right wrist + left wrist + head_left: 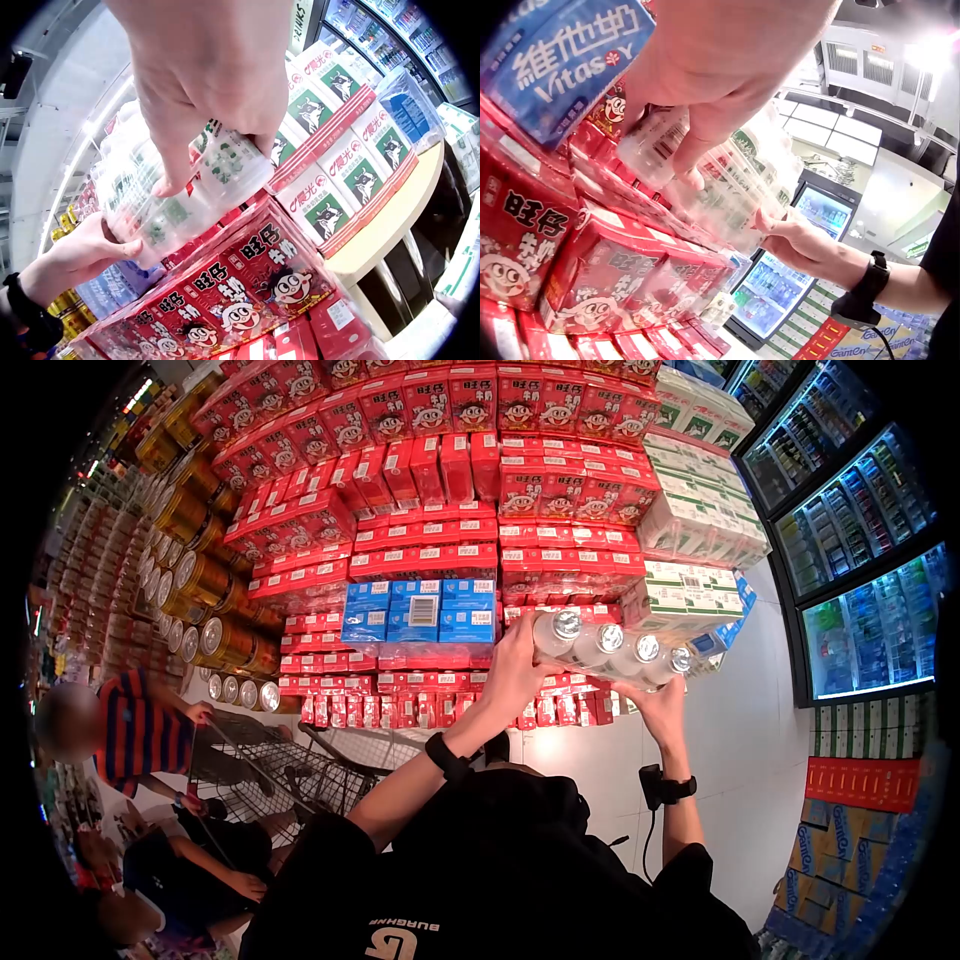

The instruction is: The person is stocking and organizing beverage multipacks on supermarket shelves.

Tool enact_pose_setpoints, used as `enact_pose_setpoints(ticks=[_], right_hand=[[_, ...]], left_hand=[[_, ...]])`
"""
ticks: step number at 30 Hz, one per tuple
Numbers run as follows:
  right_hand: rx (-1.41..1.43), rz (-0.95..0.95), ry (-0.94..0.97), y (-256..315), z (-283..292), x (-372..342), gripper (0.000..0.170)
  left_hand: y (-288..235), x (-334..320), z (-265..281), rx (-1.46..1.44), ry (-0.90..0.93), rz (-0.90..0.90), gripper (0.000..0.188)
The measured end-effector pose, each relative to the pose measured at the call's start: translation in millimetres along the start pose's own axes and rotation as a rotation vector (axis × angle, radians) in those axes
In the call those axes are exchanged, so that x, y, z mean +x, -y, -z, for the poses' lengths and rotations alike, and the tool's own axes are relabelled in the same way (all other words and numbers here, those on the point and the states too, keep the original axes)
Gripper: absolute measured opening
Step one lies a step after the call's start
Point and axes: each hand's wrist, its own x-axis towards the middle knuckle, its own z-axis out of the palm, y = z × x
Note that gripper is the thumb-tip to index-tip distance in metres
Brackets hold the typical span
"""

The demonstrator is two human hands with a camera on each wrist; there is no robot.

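My left hand [513,670] grips the left end of a shrink-wrapped pack of white bottles [608,650] with silvery tops and green print. At the other end of the pack, my right hand [660,710] holds it from the near side, its thumb and fingers on the wrap. The pack is upright in front of the stacked red milk cartons [232,300], close over their top layer in the right wrist view. To the left of it sits a block of blue Vitasoy cartons [418,610]. White-and-green milk cartons [345,154] stand just beyond my right hand.
Golden cans [225,595] are stacked at the left. A wire shopping cart [290,770] and a person in a striped shirt [148,730] are at the lower left. Lit drink fridges [865,610] line the right, past a tiled floor [745,730]. Boxes [840,850] are piled at lower right.
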Motion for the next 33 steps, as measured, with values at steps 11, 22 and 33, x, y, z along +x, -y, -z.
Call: enact_pose_setpoints(ticks=[11,22,33], right_hand=[[0.033,-0.034,-0.069,-21.5,-19.2,7.3,0.057],[-0.022,0.104,-0.164,-20.3,-41.7,19.6,0.066],[-0.073,0.084,-0.219,-44.9,-40.8,-8.7,0.072]], left_hand=[[-10.1,2.0,-1.0,0.035,-0.011,-0.012,0.082],[-36.7,13.5,15.7,0.014,-0.062,-0.031,0.088],[-48.0,-56.4,62.2,0.038,0.205,-0.048,0.077]])
